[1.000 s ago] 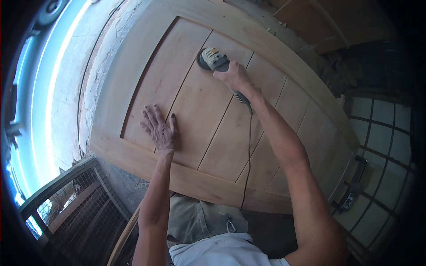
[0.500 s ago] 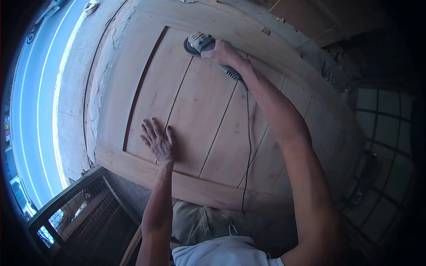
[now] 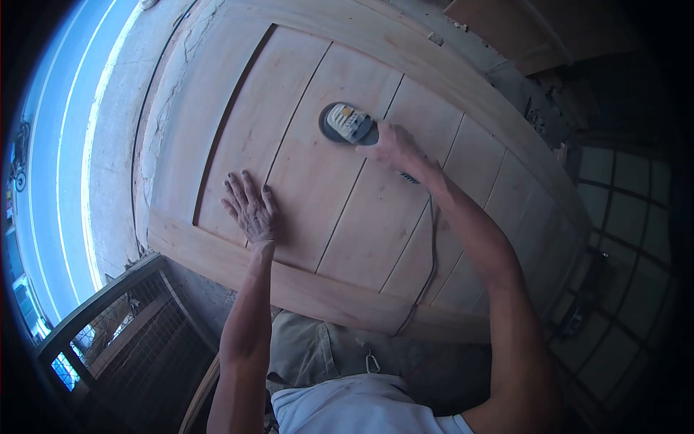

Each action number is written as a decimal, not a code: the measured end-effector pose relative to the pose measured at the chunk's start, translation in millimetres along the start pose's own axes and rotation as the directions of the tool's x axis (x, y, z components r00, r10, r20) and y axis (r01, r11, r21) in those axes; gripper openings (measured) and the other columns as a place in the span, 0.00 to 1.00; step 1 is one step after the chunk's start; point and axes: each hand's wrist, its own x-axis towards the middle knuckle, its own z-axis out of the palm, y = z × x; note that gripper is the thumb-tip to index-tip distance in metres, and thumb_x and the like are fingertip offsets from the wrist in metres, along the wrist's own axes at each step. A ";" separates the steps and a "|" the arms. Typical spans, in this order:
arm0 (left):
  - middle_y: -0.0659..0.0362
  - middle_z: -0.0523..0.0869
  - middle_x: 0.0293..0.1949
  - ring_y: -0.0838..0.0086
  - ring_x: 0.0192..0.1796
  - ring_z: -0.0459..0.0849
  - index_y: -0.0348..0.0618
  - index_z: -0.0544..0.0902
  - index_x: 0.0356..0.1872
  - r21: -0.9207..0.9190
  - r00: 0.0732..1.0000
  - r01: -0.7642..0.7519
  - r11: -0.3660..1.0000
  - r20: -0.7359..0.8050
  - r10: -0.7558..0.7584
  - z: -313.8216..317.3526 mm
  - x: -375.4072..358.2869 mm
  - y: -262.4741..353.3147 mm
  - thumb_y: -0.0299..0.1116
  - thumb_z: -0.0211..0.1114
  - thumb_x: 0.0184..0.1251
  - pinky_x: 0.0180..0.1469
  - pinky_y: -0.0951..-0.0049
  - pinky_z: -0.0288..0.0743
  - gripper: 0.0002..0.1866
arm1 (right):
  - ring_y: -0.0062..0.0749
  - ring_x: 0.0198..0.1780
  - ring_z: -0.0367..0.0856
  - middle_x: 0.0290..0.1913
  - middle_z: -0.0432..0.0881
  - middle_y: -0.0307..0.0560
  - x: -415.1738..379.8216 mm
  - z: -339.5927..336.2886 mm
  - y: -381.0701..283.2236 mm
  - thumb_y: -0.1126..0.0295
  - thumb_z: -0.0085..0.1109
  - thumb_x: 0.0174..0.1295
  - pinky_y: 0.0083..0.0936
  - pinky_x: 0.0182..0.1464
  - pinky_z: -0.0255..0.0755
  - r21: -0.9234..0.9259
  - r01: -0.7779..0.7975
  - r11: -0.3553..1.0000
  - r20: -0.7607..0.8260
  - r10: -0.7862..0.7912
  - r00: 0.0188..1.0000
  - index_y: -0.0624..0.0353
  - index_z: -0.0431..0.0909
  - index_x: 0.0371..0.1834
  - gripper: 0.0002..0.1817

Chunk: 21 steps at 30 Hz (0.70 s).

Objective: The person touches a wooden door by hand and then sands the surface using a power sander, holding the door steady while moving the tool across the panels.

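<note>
Two bare hands, one sander, one wooden door. Door (image 3: 318,195) lies flat, panel side up; four clear grooves, at least one fainter toward the right end. Right hand (image 3: 397,150) wrapped around the sander (image 3: 350,123), a closed hold; the tool's head sits over the board between first and second grooves, counting from the left. Left hand (image 3: 253,217) holds nothing: palm down, fingers spread wide on the leftmost board, thumb at the first groove. One cord (image 3: 434,253), running over the near rail. One metal clip (image 3: 371,363) by the trousers (image 3: 303,343).

Hard to make out: sander handle mostly covered by the right hand; disc's underside hidden; cord's far end out of sight. Door's right end dim. Motorbike (image 3: 19,163) small at the left edge. Brown sheet (image 3: 506,32), upper right, cut off by the frame.
</note>
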 end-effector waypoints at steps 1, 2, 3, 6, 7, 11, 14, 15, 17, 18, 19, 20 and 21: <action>0.48 0.53 0.95 0.51 0.96 0.46 0.53 0.61 0.93 -0.002 1.000 -0.003 1.000 -0.007 0.003 1.4 1.4 -0.1 0.57 0.52 0.91 0.93 0.34 0.35 0.39 | 0.62 0.55 0.94 0.49 0.93 0.70 -5.4 6.4 -2.8 0.45 0.76 0.59 0.49 0.61 0.85 -0.011 0.047 0.999 0.019 -0.047 0.999 0.68 0.88 0.56 0.35; 0.48 0.53 0.95 0.51 0.96 0.46 0.53 0.61 0.93 -0.002 1.000 -0.005 1.000 -0.011 0.005 2.3 1.2 -0.6 0.57 0.52 0.91 0.93 0.35 0.35 0.39 | 0.62 0.54 0.94 0.48 0.93 0.70 -4.8 7.0 -4.1 0.45 0.76 0.59 0.49 0.61 0.85 -0.006 0.046 0.999 0.011 -0.046 0.999 0.68 0.89 0.55 0.35; 0.48 0.53 0.95 0.51 0.96 0.46 0.53 0.61 0.93 -0.001 1.000 -0.006 1.000 -0.014 0.006 1.3 0.3 0.0 0.57 0.52 0.90 0.93 0.35 0.35 0.39 | 0.62 0.54 0.94 0.48 0.93 0.70 -5.3 7.3 -6.4 0.45 0.76 0.59 0.49 0.60 0.85 0.001 0.045 0.999 0.004 -0.045 0.999 0.68 0.89 0.55 0.34; 0.48 0.53 0.95 0.51 0.96 0.47 0.53 0.62 0.93 -0.018 1.000 0.002 1.000 -0.013 -0.002 -0.9 -0.1 1.3 0.56 0.53 0.90 0.93 0.35 0.35 0.38 | 0.61 0.53 0.94 0.48 0.93 0.69 13.2 -9.6 -9.0 0.45 0.76 0.60 0.48 0.59 0.85 0.006 -0.036 0.999 -0.036 0.036 0.999 0.67 0.89 0.54 0.34; 0.48 0.54 0.95 0.51 0.96 0.47 0.53 0.62 0.93 -0.017 1.000 -0.004 1.000 -0.018 0.003 -0.4 1.4 2.1 0.56 0.53 0.90 0.93 0.35 0.34 0.38 | 0.61 0.53 0.94 0.48 0.93 0.69 27.1 -19.7 -5.6 0.45 0.76 0.60 0.48 0.59 0.85 0.003 -0.076 0.997 -0.052 0.076 0.996 0.67 0.89 0.54 0.33; 0.48 0.55 0.94 0.52 0.96 0.48 0.53 0.63 0.92 -0.023 0.999 0.004 1.000 -0.032 -0.004 1.5 -1.1 -0.3 0.55 0.53 0.90 0.93 0.36 0.35 0.37 | 0.65 0.52 0.94 0.46 0.93 0.71 60.5 -29.2 8.7 0.43 0.74 0.59 0.50 0.57 0.86 0.071 -0.045 0.996 -0.136 0.055 0.989 0.69 0.90 0.50 0.34; 0.49 0.55 0.94 0.53 0.96 0.49 0.54 0.64 0.92 -0.027 0.998 0.008 1.000 -0.055 -0.009 2.1 -0.1 0.7 0.55 0.54 0.90 0.93 0.36 0.36 0.37 | 0.65 0.50 0.94 0.45 0.93 0.70 48.3 -20.3 -2.0 0.43 0.75 0.60 0.49 0.55 0.86 0.059 -0.016 0.998 -0.082 0.021 0.996 0.69 0.90 0.50 0.34; 0.50 0.55 0.94 0.54 0.96 0.49 0.54 0.64 0.92 -0.030 0.998 0.013 0.999 -0.054 -0.015 0.2 0.0 2.4 0.54 0.54 0.90 0.93 0.36 0.36 0.37 | 0.67 0.50 0.94 0.44 0.93 0.71 31.9 -9.0 -6.7 0.42 0.75 0.59 0.51 0.55 0.86 0.048 -0.008 0.999 -0.057 0.011 0.998 0.68 0.90 0.47 0.34; 0.51 0.56 0.94 0.54 0.96 0.49 0.54 0.65 0.91 -0.035 0.998 0.025 0.999 -0.060 -0.027 0.2 -0.5 3.0 0.54 0.55 0.90 0.93 0.35 0.37 0.36 | 0.70 0.51 0.93 0.45 0.93 0.72 -0.5 17.9 -14.5 0.41 0.75 0.60 0.53 0.55 0.86 -0.008 0.016 1.000 -0.008 -0.016 1.000 0.67 0.91 0.45 0.33; 0.51 0.56 0.94 0.54 0.96 0.50 0.54 0.66 0.91 -0.039 0.998 0.026 0.999 -0.059 -0.028 1.1 -0.5 2.6 0.53 0.55 0.90 0.93 0.35 0.37 0.36 | 0.70 0.51 0.93 0.45 0.93 0.72 -15.8 31.3 -16.3 0.42 0.75 0.62 0.54 0.54 0.86 -0.051 0.032 0.998 0.012 -0.031 0.999 0.67 0.90 0.46 0.32; 0.51 0.56 0.94 0.54 0.96 0.50 0.54 0.66 0.91 -0.042 0.998 0.024 0.999 -0.059 -0.026 1.4 -0.1 1.2 0.53 0.55 0.90 0.93 0.35 0.37 0.36 | 0.70 0.51 0.93 0.45 0.93 0.72 -33.1 40.1 -19.2 0.43 0.75 0.62 0.54 0.54 0.86 -0.043 0.043 0.998 0.008 -0.043 0.999 0.67 0.90 0.47 0.32; 0.51 0.56 0.94 0.54 0.96 0.50 0.54 0.66 0.91 -0.044 0.998 0.017 0.999 -0.058 -0.020 1.5 -0.2 0.2 0.53 0.55 0.90 0.93 0.34 0.37 0.36 | 0.70 0.51 0.93 0.44 0.93 0.72 -50.8 48.4 -21.1 0.44 0.75 0.63 0.54 0.54 0.86 -0.032 0.052 0.998 0.001 -0.052 0.999 0.67 0.89 0.48 0.31; 0.50 0.56 0.94 0.54 0.96 0.50 0.54 0.67 0.91 -0.064 0.998 0.017 0.998 -0.059 -0.020 -2.7 -0.6 2.4 0.53 0.55 0.90 0.93 0.33 0.37 0.35 | 0.70 0.51 0.93 0.44 0.92 0.72 -65.6 55.9 -22.2 0.45 0.75 0.64 0.55 0.53 0.86 -0.020 0.057 0.998 -0.006 -0.057 0.998 0.67 0.89 0.49 0.30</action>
